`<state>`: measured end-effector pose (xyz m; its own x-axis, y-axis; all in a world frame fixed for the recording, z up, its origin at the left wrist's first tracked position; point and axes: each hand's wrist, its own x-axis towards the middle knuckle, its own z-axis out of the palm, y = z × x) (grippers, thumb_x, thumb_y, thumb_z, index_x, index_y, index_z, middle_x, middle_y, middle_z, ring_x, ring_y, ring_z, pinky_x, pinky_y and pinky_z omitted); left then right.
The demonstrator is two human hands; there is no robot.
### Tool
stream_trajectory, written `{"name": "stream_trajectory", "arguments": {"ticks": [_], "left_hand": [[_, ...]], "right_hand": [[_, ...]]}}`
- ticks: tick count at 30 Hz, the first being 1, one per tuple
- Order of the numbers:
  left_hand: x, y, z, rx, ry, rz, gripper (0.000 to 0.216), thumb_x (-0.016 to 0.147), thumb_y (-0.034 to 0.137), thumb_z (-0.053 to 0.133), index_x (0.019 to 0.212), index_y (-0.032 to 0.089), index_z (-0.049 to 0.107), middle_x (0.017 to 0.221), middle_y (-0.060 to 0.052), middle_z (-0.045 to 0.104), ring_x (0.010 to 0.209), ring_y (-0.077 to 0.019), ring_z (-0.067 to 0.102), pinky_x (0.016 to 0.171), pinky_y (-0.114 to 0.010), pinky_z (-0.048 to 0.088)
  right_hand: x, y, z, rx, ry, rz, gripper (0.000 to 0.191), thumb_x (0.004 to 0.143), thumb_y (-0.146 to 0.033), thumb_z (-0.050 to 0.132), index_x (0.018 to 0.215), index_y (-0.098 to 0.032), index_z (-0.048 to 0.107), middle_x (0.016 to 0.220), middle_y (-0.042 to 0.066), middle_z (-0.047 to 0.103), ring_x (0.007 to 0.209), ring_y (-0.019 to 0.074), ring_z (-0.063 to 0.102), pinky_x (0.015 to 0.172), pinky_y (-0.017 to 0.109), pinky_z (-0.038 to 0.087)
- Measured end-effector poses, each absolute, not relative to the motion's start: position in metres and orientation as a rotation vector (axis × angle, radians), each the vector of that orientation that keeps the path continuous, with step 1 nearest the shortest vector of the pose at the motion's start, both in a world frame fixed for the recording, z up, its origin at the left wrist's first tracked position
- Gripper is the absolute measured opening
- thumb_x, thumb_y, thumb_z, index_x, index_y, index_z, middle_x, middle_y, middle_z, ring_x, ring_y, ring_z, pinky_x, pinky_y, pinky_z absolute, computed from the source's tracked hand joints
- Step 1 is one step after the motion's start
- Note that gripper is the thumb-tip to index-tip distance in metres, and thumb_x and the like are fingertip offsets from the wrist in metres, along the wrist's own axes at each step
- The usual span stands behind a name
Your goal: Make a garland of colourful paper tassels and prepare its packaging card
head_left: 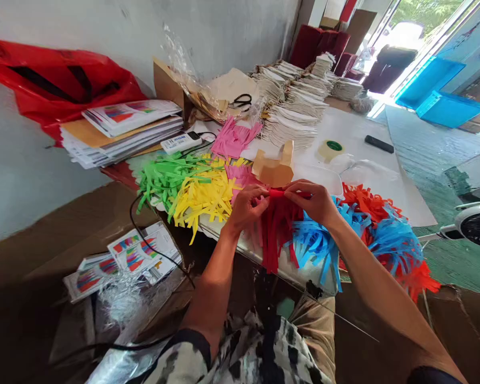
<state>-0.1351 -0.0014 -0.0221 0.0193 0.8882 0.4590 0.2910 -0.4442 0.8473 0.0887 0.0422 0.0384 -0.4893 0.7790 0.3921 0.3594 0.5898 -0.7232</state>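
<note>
My left hand [246, 205] and my right hand [314, 201] both pinch the rolled top of a red fringed paper piece [278, 229], whose cut strips hang down over the table's front edge. Blue fringed paper [316, 242] lies just under my right wrist. Yellow fringed paper [202, 197] and green fringed paper [166, 178] lie left of my left hand. Pink fringed paper [234, 137] sits further back. A folded brown card piece [274, 168] stands right behind my hands.
Orange and blue fringes [392, 234] pile at the right. A tape roll [331, 149], a black remote [379, 144], scissors [242, 100], stacked white paper bundles [292, 114], a stack of printed sheets [124, 130] and a red plastic bag [56, 80] are about. A fan [476, 226] stands right.
</note>
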Motion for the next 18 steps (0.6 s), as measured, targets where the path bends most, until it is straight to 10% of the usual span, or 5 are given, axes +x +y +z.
{"name": "stream_trajectory", "arguments": {"ticks": [18], "left_hand": [[-0.133,0.002,-0.030,1.885,1.272,1.409,0.025,0.088,0.010,0.070,0.106,0.021,0.082,0.099,-0.004,0.082,0.094,-0.0197,0.073,0.089,-0.033,0.055]], "right_hand": [[0.083,0.035,0.040,-0.891,-2.041,0.732,0.017,0.096,-0.040,0.073,0.093,-0.025,0.081,0.107,0.006,0.078,0.103,0.0234,0.073,0.097,0.040,0.056]]}}
